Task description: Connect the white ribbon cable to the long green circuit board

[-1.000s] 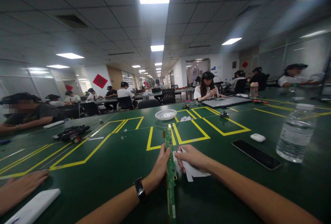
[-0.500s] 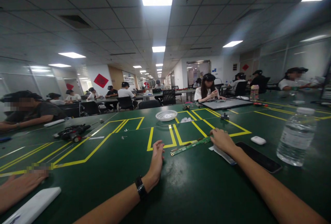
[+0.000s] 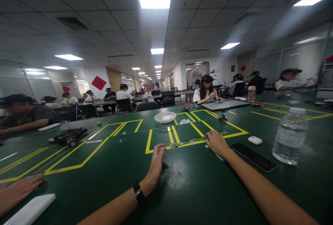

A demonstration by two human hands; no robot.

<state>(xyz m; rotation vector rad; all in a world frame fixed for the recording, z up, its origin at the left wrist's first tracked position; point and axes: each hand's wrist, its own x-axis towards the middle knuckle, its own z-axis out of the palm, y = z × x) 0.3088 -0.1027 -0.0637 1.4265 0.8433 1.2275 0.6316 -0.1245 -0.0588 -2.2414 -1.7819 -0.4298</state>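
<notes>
A long, narrow green circuit board [image 3: 186,143] lies slantwise on the green table, over the yellow tape. My right hand [image 3: 218,143] is closed over it right of its middle, and the palm hides part of it. My left hand [image 3: 157,157], with a dark band on the wrist, rests on its side at the board's left end. Its fingers are loosely curved, with the thumb apart, and the fingertips are at or just beside that end. A pale flat item [image 3: 219,156] is mostly hidden under my right hand.
Right of my arm are a black phone [image 3: 253,156], a white earbud case [image 3: 255,140] and a water bottle [image 3: 290,136]. A white basket [image 3: 165,117] stands ahead. Black equipment [image 3: 68,136], a white block [image 3: 32,209] and another person's hand [image 3: 24,188] are on the left.
The circuit board has turned to lie flatter across the view, and its left end has come up to my left fingers. My right hand stays on it. The view has shifted slightly.
</notes>
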